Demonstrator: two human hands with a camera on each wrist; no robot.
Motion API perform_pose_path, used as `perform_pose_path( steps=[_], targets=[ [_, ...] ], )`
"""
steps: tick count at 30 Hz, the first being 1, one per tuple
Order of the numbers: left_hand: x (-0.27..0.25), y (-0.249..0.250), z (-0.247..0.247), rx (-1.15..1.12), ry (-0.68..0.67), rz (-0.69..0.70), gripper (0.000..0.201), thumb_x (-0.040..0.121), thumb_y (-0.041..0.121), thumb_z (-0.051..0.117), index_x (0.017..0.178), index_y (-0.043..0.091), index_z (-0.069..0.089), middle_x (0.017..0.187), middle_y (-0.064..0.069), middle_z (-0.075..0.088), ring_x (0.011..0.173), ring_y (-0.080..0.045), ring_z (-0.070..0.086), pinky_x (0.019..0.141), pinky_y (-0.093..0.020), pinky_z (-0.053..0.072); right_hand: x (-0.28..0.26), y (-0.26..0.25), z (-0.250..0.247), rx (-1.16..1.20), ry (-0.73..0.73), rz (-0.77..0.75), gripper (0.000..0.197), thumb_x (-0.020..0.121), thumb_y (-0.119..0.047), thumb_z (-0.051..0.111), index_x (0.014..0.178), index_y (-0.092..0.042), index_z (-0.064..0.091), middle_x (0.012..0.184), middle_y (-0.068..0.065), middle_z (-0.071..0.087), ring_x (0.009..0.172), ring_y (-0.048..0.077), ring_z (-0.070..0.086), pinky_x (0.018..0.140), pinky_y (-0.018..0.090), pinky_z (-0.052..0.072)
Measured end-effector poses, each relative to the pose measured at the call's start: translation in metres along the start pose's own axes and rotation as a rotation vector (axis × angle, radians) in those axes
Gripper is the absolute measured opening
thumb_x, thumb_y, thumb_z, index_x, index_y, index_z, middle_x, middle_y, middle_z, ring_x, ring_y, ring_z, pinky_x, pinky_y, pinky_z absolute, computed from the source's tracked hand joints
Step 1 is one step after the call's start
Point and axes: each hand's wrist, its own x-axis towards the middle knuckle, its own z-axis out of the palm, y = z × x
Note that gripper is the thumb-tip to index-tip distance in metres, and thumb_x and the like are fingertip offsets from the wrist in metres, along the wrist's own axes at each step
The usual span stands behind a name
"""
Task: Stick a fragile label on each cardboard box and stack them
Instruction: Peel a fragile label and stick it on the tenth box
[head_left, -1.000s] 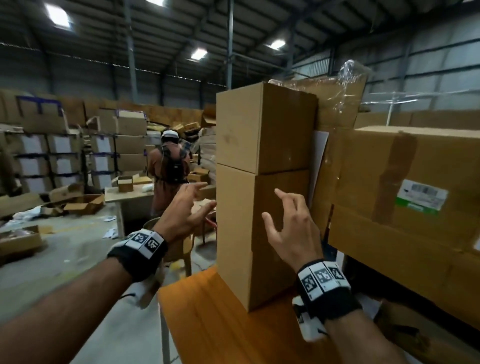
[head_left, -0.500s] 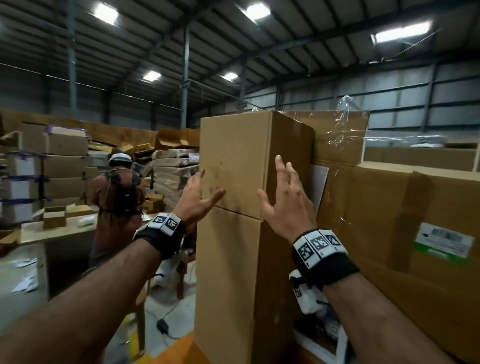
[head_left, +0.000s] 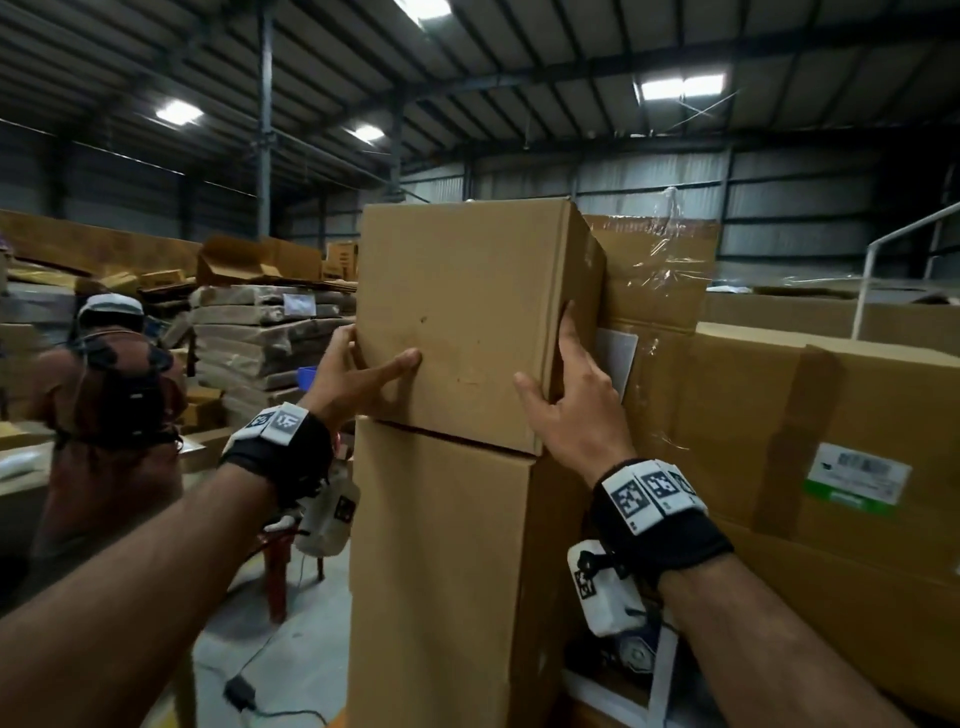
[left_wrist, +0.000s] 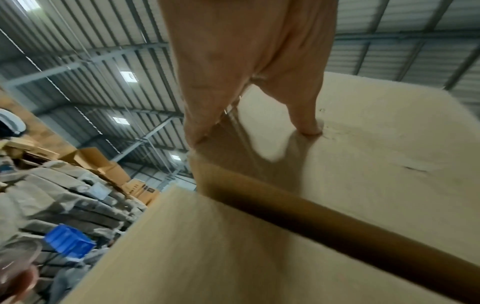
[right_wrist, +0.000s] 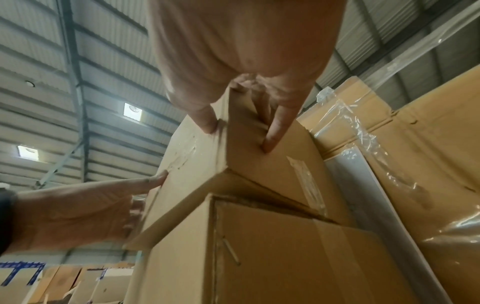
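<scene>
**Both hands now clamped on the upper box**

Half a second before, the two hands had only been reaching toward the stack; by this moment they had closed in on the upper box (head_left: 457, 322). It sat on the lower box (head_left: 441, 571), upright, its long axis vertical, its bottom corner turned slightly off the one beneath and overhanging it. The left hand (head_left: 358, 379) gripped the left edge, thumb pressed flat across the near face, fingers wrapped out of sight round the side. The right hand (head_left: 571, 410) held the right-hand corner, thumb on the near face, fingers laid straight up the side.

Just right of that grip, touching or nearly so, stood a tall carton under clear plastic wrap (head_left: 654, 270), leaving the fingers little room. Further right lay a big taped carton (head_left: 831, 415) with a white-and-green shipping label (head_left: 857, 480), its print too blurred to read. No fragile label showed on either box face. Beyond the left hand, another person (head_left: 109, 395) in a white cap stood before piled flat stock (head_left: 254, 338).
</scene>
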Motion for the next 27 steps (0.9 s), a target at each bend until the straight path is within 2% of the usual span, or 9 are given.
perform_pose_path(
  steps=[6, 8, 10, 13, 16, 21, 23, 25, 27],
  targets=[
    [-0.031, 0.032, 0.009, -0.116, 0.009, 0.118, 0.081, 0.076, 0.044, 0.088, 0.139, 0.029, 0.041, 0.132, 0.003, 0.059, 0.120, -0.019, 0.063, 0.078, -0.051, 0.064, -0.016, -0.002, -0.028, 0.166, 0.087, -0.015, 0.093, 0.090, -0.067, 0.054, 0.161, -0.049, -0.003, 0.158, -0.005, 0.047, 0.140, 0.018, 0.052, 0.108, 0.051, 0.052],
    [-0.049, 0.047, 0.015, -0.125, 0.020, 0.173, 0.065, 0.086, 0.041, 0.081, 0.135, 0.029, 0.041, 0.128, 0.006, 0.059, 0.117, -0.015, 0.064, 0.075, -0.047, 0.065, -0.029, -0.009, -0.044, 0.222, 0.113, -0.013, 0.090, 0.094, -0.059, 0.059, 0.164, -0.044, 0.004, 0.142, -0.016, 0.058, 0.129, 0.005, 0.059, 0.104, 0.044, 0.056],
    [-0.068, 0.063, 0.023, -0.150, 0.019, 0.241, 0.060, 0.089, 0.037, 0.079, 0.133, 0.024, 0.041, 0.126, 0.007, 0.061, 0.114, -0.010, 0.066, 0.072, -0.044, 0.065, -0.045, -0.016, -0.065, 0.257, 0.150, -0.025, 0.085, 0.099, -0.039, 0.065, 0.165, -0.037, 0.011, 0.126, -0.030, 0.057, 0.122, -0.005, 0.059, 0.104, 0.036, 0.056],
    [-0.098, 0.083, 0.041, -0.170, -0.009, 0.348, 0.068, 0.082, 0.035, 0.084, 0.131, 0.017, 0.040, 0.128, 0.003, 0.064, 0.112, -0.005, 0.068, 0.082, -0.038, 0.064, -0.072, -0.028, -0.104, 0.266, 0.226, -0.047, 0.086, 0.098, -0.029, 0.067, 0.165, -0.032, 0.013, 0.141, -0.020, 0.055, 0.127, -0.005, 0.057, 0.103, 0.036, 0.057],
    [-0.134, 0.096, 0.066, -0.207, -0.103, 0.389, 0.073, 0.078, 0.031, 0.086, 0.132, 0.014, 0.039, 0.129, 0.003, 0.064, 0.114, -0.004, 0.068, 0.091, -0.029, 0.060, -0.108, -0.035, -0.148, 0.253, 0.310, -0.025, 0.090, 0.095, -0.027, 0.070, 0.166, -0.033, 0.014, 0.141, -0.028, 0.051, 0.124, -0.011, 0.056, 0.096, 0.020, 0.056],
    [-0.194, 0.086, 0.117, -0.271, -0.310, 0.363, 0.069, 0.078, 0.024, 0.088, 0.128, 0.016, 0.041, 0.130, 0.002, 0.063, 0.115, -0.005, 0.067, 0.085, -0.031, 0.063, -0.190, -0.029, -0.212, 0.115, 0.398, 0.102, 0.090, 0.087, -0.034, 0.073, 0.163, -0.034, 0.025, 0.149, -0.016, 0.053, 0.130, -0.005, 0.055, 0.099, 0.026, 0.056],
    [-0.217, 0.069, 0.138, -0.266, -0.391, 0.336, 0.067, 0.073, 0.021, 0.091, 0.120, 0.019, 0.044, 0.125, 0.004, 0.065, 0.113, -0.005, 0.067, 0.087, -0.028, 0.061, -0.230, -0.020, -0.227, 0.079, 0.395, 0.193, 0.090, 0.084, -0.035, 0.075, 0.161, -0.037, 0.029, 0.146, -0.021, 0.054, 0.127, -0.008, 0.055, 0.096, 0.022, 0.056],
    [-0.244, 0.044, 0.160, -0.234, -0.493, 0.300, 0.067, 0.068, 0.024, 0.095, 0.113, 0.022, 0.046, 0.119, 0.009, 0.068, 0.111, -0.003, 0.068, 0.085, -0.026, 0.061, -0.275, -0.003, -0.239, 0.065, 0.367, 0.317, 0.090, 0.082, -0.037, 0.078, 0.158, -0.043, 0.030, 0.139, -0.033, 0.054, 0.126, -0.010, 0.054, 0.096, 0.026, 0.056],
    [-0.276, 0.014, 0.181, -0.144, -0.574, 0.235, 0.065, 0.066, 0.028, 0.096, 0.109, 0.026, 0.047, 0.116, 0.015, 0.068, 0.110, 0.003, 0.066, 0.083, -0.023, 0.061, -0.322, 0.018, -0.248, 0.001, 0.329, 0.415, 0.093, 0.077, -0.038, 0.081, 0.156, -0.041, 0.032, 0.132, -0.043, 0.053, 0.124, -0.013, 0.054, 0.094, 0.014, 0.053]
  ],
)
